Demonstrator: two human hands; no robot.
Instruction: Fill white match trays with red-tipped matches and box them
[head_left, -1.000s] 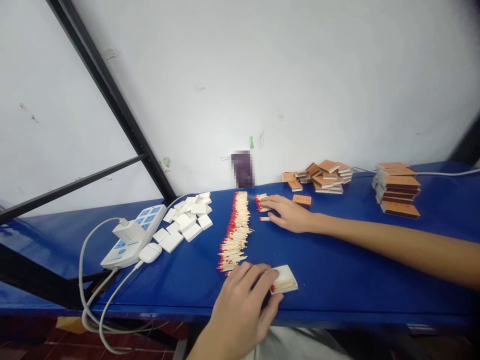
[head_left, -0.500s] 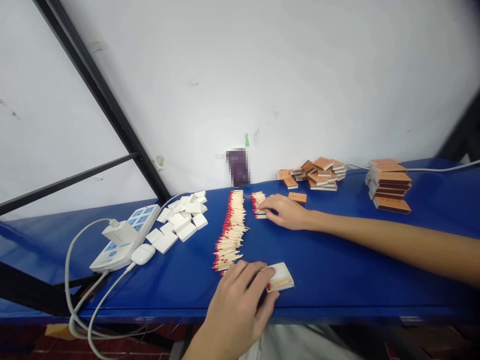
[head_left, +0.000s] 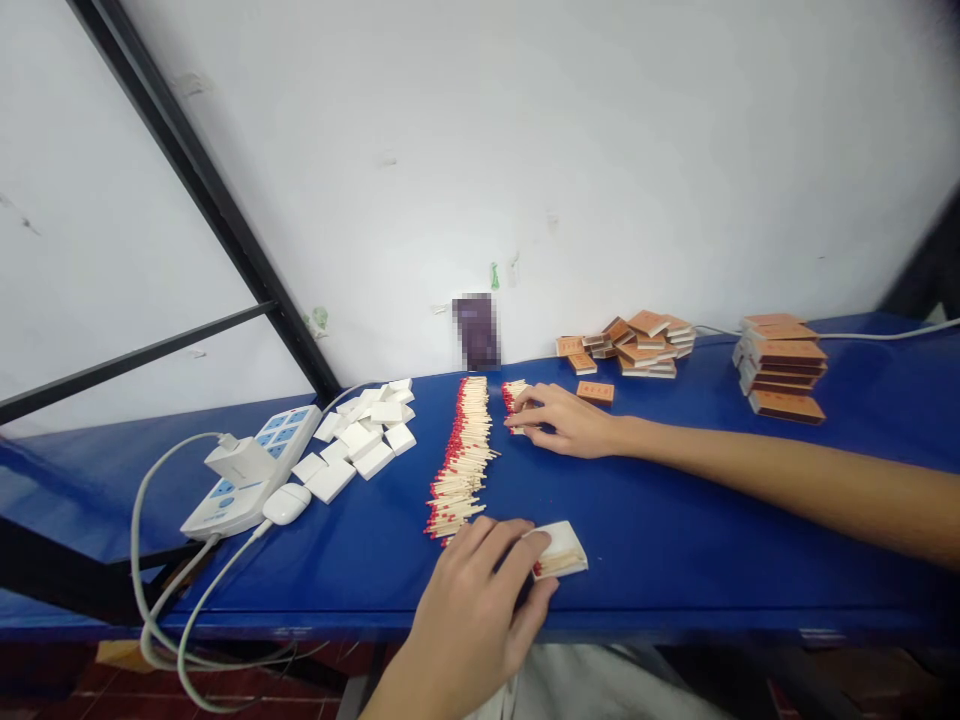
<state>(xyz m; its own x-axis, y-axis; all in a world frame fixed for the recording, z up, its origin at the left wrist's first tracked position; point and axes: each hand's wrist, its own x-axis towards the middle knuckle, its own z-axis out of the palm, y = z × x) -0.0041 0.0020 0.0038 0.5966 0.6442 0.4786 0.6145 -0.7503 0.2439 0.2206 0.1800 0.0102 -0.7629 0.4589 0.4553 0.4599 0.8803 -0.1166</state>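
Note:
My left hand (head_left: 484, 595) grips a small white matchbox tray (head_left: 564, 541) at its left end, near the table's front edge. A few red-tipped matches lie inside, along the tray's near side. My right hand (head_left: 562, 418) reaches over a short pile of matches (head_left: 516, 388), fingers stretched and apart, their tips touching the matches. The hand covers part of that pile. Just left of it runs a long row of matches (head_left: 466, 450), red heads to the left. An orange matchbox (head_left: 595, 393) lies behind my right hand.
Several white trays (head_left: 360, 435) lie heaped at the left, beside a power strip (head_left: 289, 440) with a plugged charger (head_left: 240, 458) and cables. Orange matchboxes (head_left: 645, 345) are piled by the wall, with a stack of matchboxes (head_left: 784, 365) farther right. A dark pixelated object (head_left: 477, 332) leans there.
My right hand's fingers have spread farther apart and reached slightly left over the short match pile. My left hand and the tray have stayed in place.

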